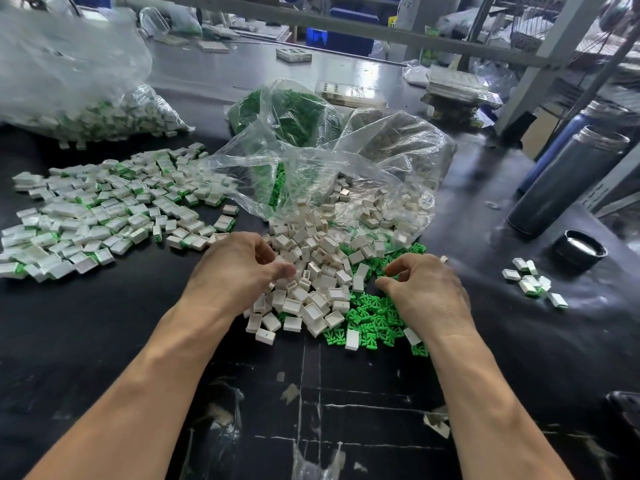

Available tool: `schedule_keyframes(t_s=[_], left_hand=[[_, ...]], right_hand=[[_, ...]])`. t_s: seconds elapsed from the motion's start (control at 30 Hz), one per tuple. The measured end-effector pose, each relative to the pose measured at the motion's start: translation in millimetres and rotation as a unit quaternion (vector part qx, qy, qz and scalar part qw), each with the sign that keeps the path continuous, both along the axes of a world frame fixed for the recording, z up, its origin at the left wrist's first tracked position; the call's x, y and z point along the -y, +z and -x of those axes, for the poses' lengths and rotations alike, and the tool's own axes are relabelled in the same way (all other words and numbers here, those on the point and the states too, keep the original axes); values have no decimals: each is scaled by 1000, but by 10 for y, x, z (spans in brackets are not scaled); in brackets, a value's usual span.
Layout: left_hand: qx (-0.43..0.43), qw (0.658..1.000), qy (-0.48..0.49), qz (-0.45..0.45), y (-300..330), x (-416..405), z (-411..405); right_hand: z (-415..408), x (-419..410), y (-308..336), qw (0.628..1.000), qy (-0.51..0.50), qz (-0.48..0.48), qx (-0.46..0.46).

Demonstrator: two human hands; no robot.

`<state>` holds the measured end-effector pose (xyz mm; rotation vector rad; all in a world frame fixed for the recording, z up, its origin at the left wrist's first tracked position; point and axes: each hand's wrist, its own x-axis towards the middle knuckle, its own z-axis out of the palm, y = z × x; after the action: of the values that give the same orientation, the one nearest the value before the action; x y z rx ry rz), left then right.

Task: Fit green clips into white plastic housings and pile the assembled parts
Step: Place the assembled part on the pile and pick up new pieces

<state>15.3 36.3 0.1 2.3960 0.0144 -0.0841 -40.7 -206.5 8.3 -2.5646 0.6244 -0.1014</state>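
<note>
White housings heaped beside green clips, spilling from clear bag, left hand curled onto housings, right hand pinching a clip, assembled parts piled left, dark flask right.

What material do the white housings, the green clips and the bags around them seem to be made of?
White housings: probably moulded hard plastic, matt, with sharp box edges. Green clips: likely moulded plastic too, bright uniform colour, thin prongs. Bags: thin clear plastic film, glossy, crumpled and see-through.
</note>
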Motion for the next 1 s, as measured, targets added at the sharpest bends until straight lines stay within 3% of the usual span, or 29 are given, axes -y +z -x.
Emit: schedule_keyframes(t_s=[0.37,1.0], left_hand=[[49,999,2,10,-27,64,21],[168,980,-56,92,-59,161,52]], right_hand=[[-47,-93,-90,997,1,71,37],[-47,-80,-78,995,17,53,81]])
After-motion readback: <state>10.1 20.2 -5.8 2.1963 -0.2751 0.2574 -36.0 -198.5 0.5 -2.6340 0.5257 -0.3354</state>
